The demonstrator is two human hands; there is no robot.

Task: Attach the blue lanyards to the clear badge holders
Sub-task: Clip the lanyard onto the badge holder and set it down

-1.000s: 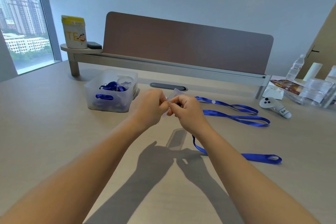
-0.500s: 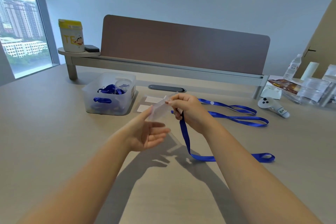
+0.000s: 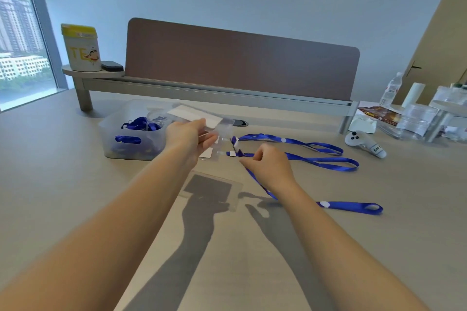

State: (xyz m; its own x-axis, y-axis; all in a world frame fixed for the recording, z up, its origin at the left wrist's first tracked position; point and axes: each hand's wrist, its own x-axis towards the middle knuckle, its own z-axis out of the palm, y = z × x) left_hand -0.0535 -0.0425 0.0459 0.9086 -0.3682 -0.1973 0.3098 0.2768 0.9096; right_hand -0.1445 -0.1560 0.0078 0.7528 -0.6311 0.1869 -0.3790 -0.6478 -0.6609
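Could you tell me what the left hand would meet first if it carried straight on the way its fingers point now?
Probably the near ends of the blue lanyards lying on the table, since the left hand, holding the clear badge holder, points rightward; depth is unclear.

Both forearms are extended forward, the left hand [image 3: 188,137] raised with fingers gripping, the right hand [image 3: 267,165] curled in a pinch.

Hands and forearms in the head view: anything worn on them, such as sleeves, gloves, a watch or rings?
Nothing worn shows. The left hand and right hand are bare, without gloves, and both forearms are uncovered to the frame's bottom edge; no watch, bracelet or ring is visible.
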